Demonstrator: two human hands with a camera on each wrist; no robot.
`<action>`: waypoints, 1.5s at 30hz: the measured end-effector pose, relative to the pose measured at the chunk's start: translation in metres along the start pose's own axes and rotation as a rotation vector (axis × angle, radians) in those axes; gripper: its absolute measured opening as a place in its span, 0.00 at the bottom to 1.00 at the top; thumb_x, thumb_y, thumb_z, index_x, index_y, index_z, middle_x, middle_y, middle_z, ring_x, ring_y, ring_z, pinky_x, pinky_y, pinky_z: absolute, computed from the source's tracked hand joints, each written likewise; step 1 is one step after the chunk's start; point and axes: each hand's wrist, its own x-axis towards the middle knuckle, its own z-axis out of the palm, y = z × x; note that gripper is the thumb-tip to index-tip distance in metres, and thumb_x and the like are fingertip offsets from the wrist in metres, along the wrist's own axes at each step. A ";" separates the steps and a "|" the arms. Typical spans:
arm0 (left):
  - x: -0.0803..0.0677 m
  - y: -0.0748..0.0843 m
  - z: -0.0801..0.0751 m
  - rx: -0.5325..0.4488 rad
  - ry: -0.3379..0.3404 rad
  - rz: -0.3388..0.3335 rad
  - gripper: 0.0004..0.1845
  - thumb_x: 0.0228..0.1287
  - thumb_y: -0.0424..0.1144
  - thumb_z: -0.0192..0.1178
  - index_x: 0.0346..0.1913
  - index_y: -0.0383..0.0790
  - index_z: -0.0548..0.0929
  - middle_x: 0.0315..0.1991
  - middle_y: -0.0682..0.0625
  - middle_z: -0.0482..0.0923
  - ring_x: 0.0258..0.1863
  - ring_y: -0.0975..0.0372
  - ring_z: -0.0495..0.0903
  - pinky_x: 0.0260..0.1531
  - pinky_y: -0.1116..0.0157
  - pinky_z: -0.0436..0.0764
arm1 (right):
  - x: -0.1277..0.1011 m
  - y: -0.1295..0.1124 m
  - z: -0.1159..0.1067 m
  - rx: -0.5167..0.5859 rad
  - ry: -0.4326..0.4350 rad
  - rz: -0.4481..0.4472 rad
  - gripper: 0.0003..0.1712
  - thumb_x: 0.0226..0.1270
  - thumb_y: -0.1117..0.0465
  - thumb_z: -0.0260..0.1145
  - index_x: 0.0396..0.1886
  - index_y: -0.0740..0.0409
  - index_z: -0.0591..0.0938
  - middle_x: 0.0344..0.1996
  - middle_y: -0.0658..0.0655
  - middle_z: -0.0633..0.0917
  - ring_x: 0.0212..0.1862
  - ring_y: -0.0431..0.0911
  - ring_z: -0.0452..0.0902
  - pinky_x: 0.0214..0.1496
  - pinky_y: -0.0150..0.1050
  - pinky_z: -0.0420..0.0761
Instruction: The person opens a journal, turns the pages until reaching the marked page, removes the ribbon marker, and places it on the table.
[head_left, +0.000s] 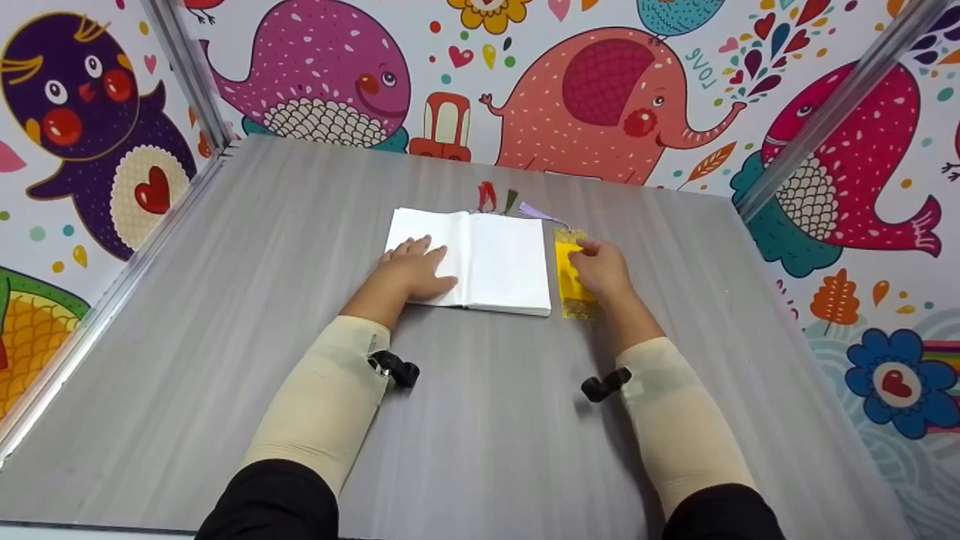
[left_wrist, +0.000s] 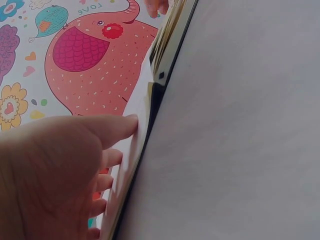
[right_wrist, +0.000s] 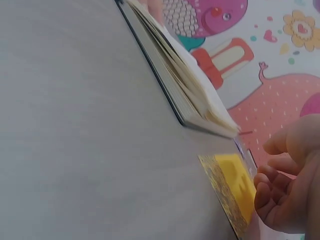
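Place: looks like a small recording booth!
Walls [head_left: 517, 82]: three sides, cartoon-printed, elephant [head_left: 570, 142] here, purple whale [head_left: 322, 67] there!
Posts [head_left: 186, 71]: metal, framing the corners!
Table [head_left: 487, 450]: grey, right up to the back wall!
Gear: black wrist cameras [head_left: 595, 388]!

Your bare left hand [head_left: 416, 270] lies palm down on the left page of the open, white-paged book [head_left: 506, 262], fingers spread and thumb stretched toward its centre fold. Your bare right hand [head_left: 601, 270] sits just beyond the book's right edge, fingers bent inward; whether they pinch anything is unclear. Both forearms angle inward from the near side of the book, wearing cream stretch-fabric sleeves [head_left: 322, 397] with black cloth sleeves [head_left: 274, 499] above them. A small black wrist mount [head_left: 396, 369] juts from each wrist's inner side, nearer you than the book.
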 end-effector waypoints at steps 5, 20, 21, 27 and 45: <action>0.001 0.000 0.000 0.002 0.003 0.006 0.44 0.77 0.66 0.50 0.88 0.51 0.55 0.90 0.43 0.41 0.89 0.41 0.38 0.87 0.38 0.42 | -0.012 -0.002 0.009 0.020 -0.016 -0.054 0.31 0.82 0.49 0.61 0.80 0.48 0.74 0.71 0.56 0.79 0.67 0.52 0.75 0.79 0.48 0.74; -0.003 0.000 -0.002 -0.001 -0.001 -0.003 0.43 0.78 0.64 0.50 0.88 0.51 0.55 0.90 0.44 0.41 0.89 0.42 0.38 0.87 0.38 0.41 | -0.037 0.004 0.039 -0.461 -0.166 -0.608 0.47 0.73 0.39 0.70 0.86 0.40 0.63 0.87 0.50 0.59 0.89 0.55 0.49 0.89 0.64 0.52; -0.003 0.000 -0.002 -0.001 -0.001 -0.001 0.43 0.78 0.65 0.50 0.88 0.51 0.55 0.90 0.44 0.41 0.89 0.42 0.38 0.87 0.38 0.41 | -0.038 0.004 0.041 -0.493 -0.173 -0.613 0.48 0.72 0.38 0.70 0.87 0.39 0.62 0.88 0.49 0.57 0.90 0.55 0.46 0.89 0.65 0.49; -0.002 0.001 -0.001 0.006 0.001 0.001 0.44 0.78 0.66 0.49 0.88 0.52 0.54 0.90 0.44 0.41 0.89 0.42 0.39 0.87 0.38 0.42 | -0.041 0.005 0.049 -0.632 -0.196 -0.632 0.54 0.70 0.35 0.71 0.89 0.34 0.55 0.90 0.45 0.48 0.91 0.54 0.35 0.89 0.66 0.43; -0.005 0.004 -0.005 0.004 -0.017 -0.009 0.43 0.78 0.64 0.49 0.88 0.51 0.53 0.90 0.43 0.40 0.90 0.42 0.38 0.87 0.39 0.42 | -0.039 0.010 0.051 -0.792 -0.318 -0.681 0.45 0.80 0.32 0.56 0.88 0.41 0.58 0.89 0.48 0.55 0.90 0.53 0.43 0.88 0.69 0.41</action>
